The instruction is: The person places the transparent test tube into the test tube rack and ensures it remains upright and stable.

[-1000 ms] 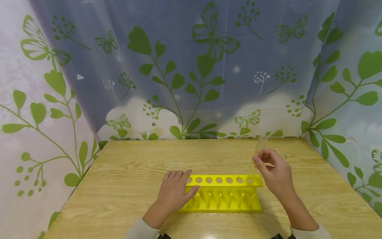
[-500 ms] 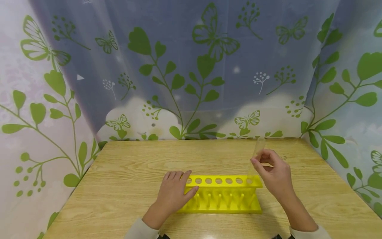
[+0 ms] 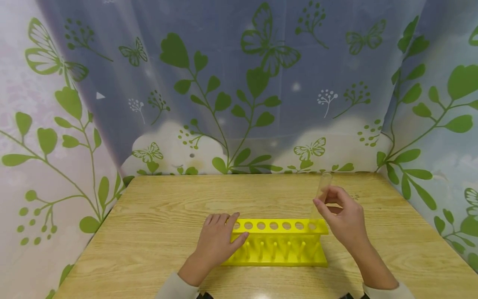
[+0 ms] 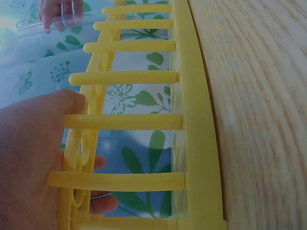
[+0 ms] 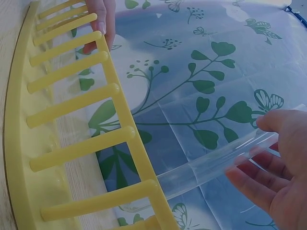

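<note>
A yellow test-tube rack (image 3: 278,243) with a row of round holes stands on the wooden table (image 3: 168,207). My left hand (image 3: 218,241) rests on the rack's left end, fingers over the top plate and thumb against its front. My right hand (image 3: 341,214) pinches a clear test tube (image 3: 320,195) by its upper part. The tube leans, with its lower end in the rightmost hole. In the right wrist view the test tube (image 5: 216,165) runs from my fingertips (image 5: 249,179) down into the rack (image 5: 76,139). The left wrist view shows the rack's pegs (image 4: 124,120) beside my left thumb (image 4: 43,115).
Curtains printed with green leaves and butterflies (image 3: 261,83) close off the table at the back and on both sides. Bare wooden tabletop lies left of, behind and right of the rack.
My right hand has barely shifted, nudging the tube slightly in the rightmost hole. The left hand and the rack have stayed put.
</note>
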